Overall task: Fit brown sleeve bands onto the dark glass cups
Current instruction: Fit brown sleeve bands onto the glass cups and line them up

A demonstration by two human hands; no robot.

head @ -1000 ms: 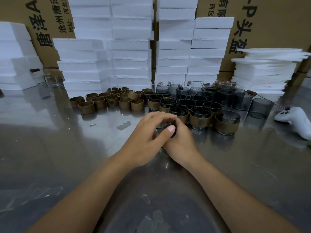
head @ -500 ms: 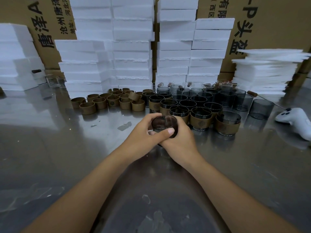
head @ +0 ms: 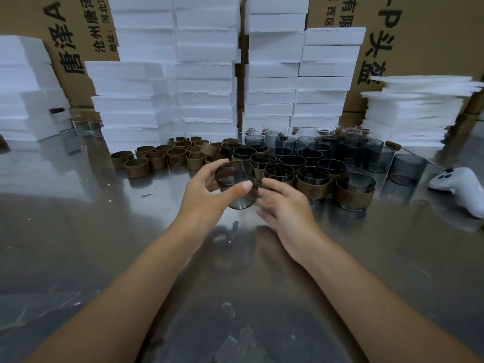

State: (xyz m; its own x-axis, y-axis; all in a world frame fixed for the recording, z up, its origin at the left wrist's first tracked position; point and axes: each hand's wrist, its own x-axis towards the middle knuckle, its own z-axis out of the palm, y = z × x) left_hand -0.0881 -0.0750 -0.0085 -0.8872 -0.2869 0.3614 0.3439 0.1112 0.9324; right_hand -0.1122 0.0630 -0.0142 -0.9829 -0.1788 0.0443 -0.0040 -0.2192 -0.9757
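One dark glass cup (head: 237, 187), bare of any band, is tilted above the middle of the worktop (head: 104, 231), gripped by the left hand (head: 207, 195). The right hand (head: 285, 205) hangs slack-fingered just beside it, holding nothing. Behind sit banded cups (head: 313, 183), with loose brown bands (head: 157, 159) to their left. A white controller (head: 461, 187) lies by the right edge.

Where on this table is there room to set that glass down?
Widest: the bare table on the near side of the held cup. Also free: the stretch left of the brown bands, and the gap between the banded cups and white controller. Behind it: crowded with cups.
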